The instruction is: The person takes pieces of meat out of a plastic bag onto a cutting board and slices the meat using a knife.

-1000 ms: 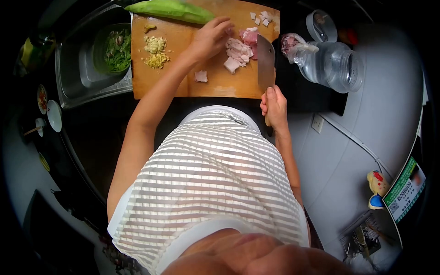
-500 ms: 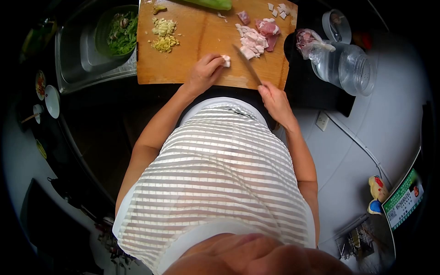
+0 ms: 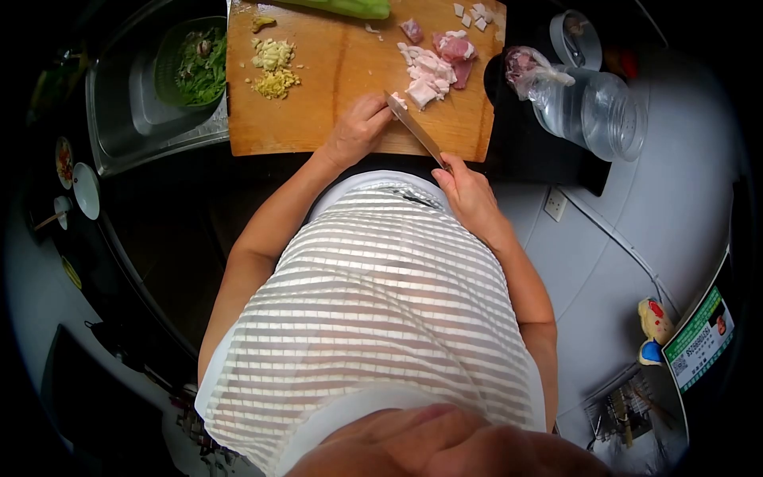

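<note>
A small piece of pale meat is pinched under the fingers of my left hand on the wooden cutting board. My right hand grips the handle of a kitchen knife. Its blade slants up and left, with the tip end against the pale piece beside my left fingertips. To the right of the blade lies a heap of sliced pale meat. A pinker chunk of meat sits behind it. Chopped garlic or ginger forms two small piles on the board's left.
A green vegetable lies along the board's far edge, near several white squares. Left is a metal sink with a green basket of leafy greens. On the right stand a bag of meat and a clear jar.
The knife has moved left, from beside the sliced heap to the piece at my left fingertips. My right hand came slightly left and down. The whole view shifted a little.
</note>
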`<action>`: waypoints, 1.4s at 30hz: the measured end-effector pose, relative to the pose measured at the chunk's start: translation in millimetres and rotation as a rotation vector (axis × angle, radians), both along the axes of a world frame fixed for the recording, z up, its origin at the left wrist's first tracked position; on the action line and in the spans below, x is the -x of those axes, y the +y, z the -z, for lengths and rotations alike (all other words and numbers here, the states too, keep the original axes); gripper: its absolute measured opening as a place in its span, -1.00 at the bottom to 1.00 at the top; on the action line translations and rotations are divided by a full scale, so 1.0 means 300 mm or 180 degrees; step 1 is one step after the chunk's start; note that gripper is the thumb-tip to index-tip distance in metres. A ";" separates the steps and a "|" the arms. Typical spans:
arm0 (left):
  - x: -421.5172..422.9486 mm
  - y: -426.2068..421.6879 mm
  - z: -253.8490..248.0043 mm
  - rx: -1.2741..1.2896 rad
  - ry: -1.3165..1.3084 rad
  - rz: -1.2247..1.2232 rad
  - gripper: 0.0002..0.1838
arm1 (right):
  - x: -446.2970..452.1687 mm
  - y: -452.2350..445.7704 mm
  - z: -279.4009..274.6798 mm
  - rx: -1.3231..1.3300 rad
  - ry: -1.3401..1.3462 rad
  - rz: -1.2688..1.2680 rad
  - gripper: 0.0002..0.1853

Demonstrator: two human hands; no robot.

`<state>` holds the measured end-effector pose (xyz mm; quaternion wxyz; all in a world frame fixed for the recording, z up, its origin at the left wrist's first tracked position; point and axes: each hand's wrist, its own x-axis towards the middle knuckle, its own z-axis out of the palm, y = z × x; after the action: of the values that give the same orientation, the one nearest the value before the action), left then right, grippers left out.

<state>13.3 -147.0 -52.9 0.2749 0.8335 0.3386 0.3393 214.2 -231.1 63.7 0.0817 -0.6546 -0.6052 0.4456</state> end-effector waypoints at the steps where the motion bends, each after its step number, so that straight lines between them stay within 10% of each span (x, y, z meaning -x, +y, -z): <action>1: 0.000 0.000 0.005 0.0010 -0.0001 -0.0011 -0.67 | 0.002 0.007 0.000 0.0010 -0.0001 -0.0011 -0.59; 42: 0.003 -0.003 0.006 0.0078 -0.0212 -0.0023 -0.73 | -0.008 0.084 -0.001 0.0371 -0.0126 -0.0370 -0.57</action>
<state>12.5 -148.1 -54.8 0.2950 0.8170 0.3365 0.3636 216.5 -205.9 64.1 0.0055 -0.6307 -0.6167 0.4710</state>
